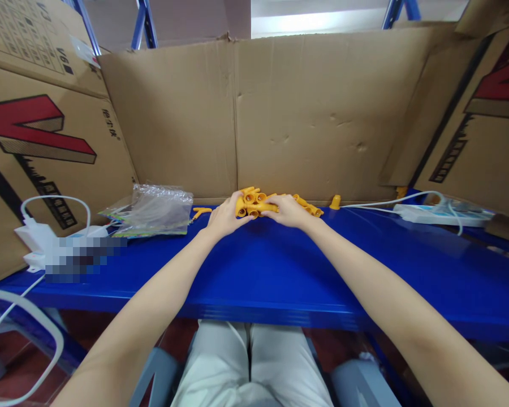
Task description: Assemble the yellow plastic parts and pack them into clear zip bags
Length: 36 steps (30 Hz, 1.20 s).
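On the glossy blue counter (271,265), yellow tubular pieces (255,206), apparently plastic, lie heaped before the brown cardboard panel (314,113); the left hand (227,217) and right hand (290,211) grasp them from opposite sides.

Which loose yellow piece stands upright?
The cone standing apart, right of the right hand; the loose piece beside the left hand lies on its side.

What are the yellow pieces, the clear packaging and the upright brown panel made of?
Yellow tubular pieces: probably moulded plastic, smooth, evenly coloured, slightly shiny.
Clear packaging: apparently thin, glossy plastic film, see-through and wrinkled.
Upright brown panel: matte cardboard, judging by its creases and dents.
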Each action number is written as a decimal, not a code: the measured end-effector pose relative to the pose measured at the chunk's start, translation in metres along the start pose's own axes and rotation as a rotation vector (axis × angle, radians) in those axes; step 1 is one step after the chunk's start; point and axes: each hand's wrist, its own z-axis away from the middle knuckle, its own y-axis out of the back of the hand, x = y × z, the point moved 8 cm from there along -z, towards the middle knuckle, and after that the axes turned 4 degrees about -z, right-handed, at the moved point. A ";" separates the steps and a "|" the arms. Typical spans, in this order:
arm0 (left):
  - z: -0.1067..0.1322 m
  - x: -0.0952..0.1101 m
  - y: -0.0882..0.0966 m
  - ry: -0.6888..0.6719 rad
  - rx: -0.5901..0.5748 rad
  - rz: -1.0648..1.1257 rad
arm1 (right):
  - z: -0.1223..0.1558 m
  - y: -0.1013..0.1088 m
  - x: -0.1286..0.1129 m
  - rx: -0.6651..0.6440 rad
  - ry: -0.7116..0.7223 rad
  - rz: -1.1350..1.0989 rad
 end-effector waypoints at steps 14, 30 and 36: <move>-0.001 -0.009 -0.020 -0.004 -0.131 0.015 | -0.047 0.038 0.062 0.582 -0.459 -0.150; -0.001 -0.004 -0.032 -0.095 -0.211 0.036 | -0.051 0.006 0.120 0.077 -0.546 -0.298; 0.001 0.001 -0.034 -0.125 -0.236 0.053 | 0.027 0.058 0.200 0.386 -0.829 0.006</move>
